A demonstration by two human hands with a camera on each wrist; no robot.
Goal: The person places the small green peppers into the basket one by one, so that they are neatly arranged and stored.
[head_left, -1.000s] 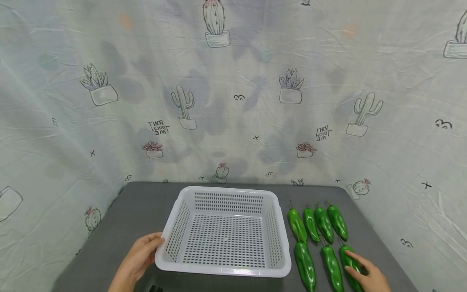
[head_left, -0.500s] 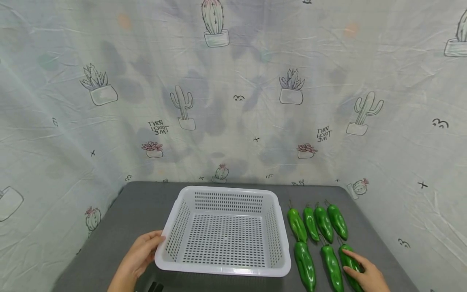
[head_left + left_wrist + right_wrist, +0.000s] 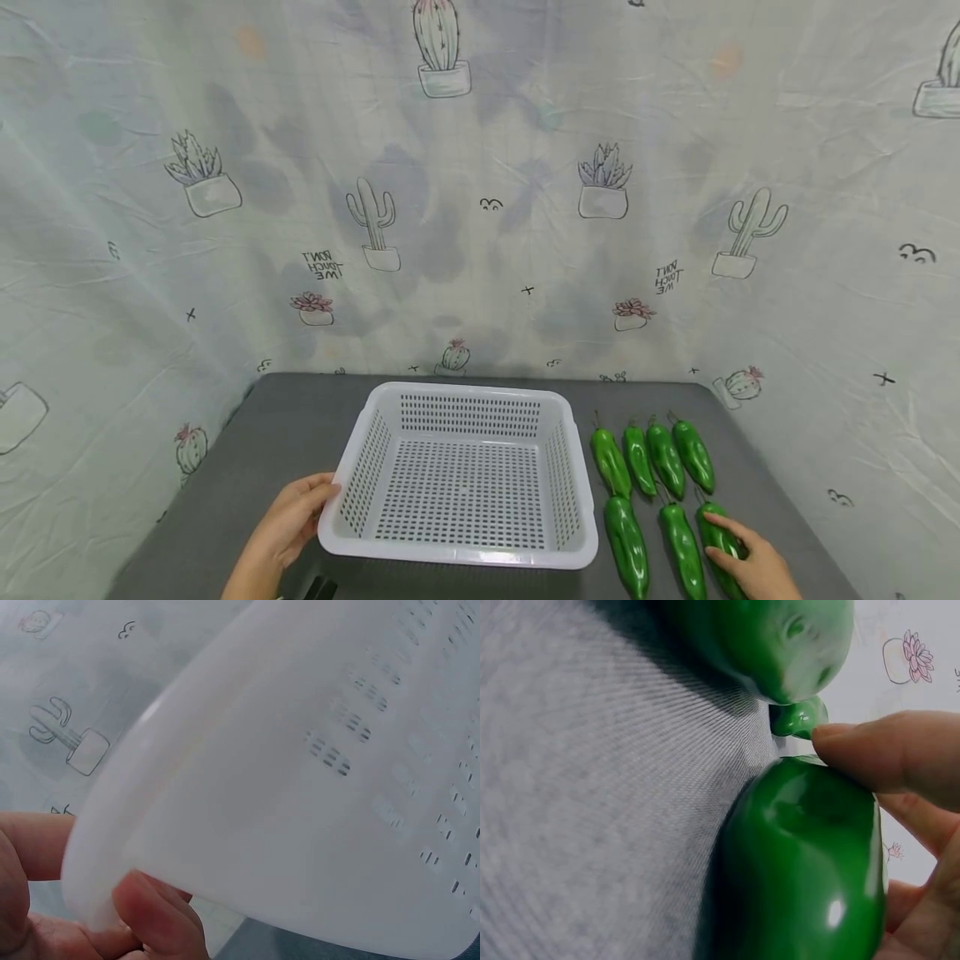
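Observation:
A white plastic basket (image 3: pixel 465 492) with slotted walls and floor stands on the grey table. My left hand (image 3: pixel 288 525) pinches its left rim near the front corner; in the left wrist view the thumb (image 3: pixel 154 907) curls over the rim. At the near right lies a glossy green pepper (image 3: pixel 716 533), and my right hand (image 3: pixel 757 567) grips it from above and the right. In the right wrist view that pepper (image 3: pixel 810 855) rests on the table, with the thumb (image 3: pixel 885 754) against its side and the other fingers partly hidden behind it.
Several more green peppers lie in two rows right of the basket, among them a front one (image 3: pixel 682 546) just left of the gripped one and a back one (image 3: pixel 693 454). A printed cactus cloth (image 3: pixel 487 208) hangs behind and around the table (image 3: pixel 300 417).

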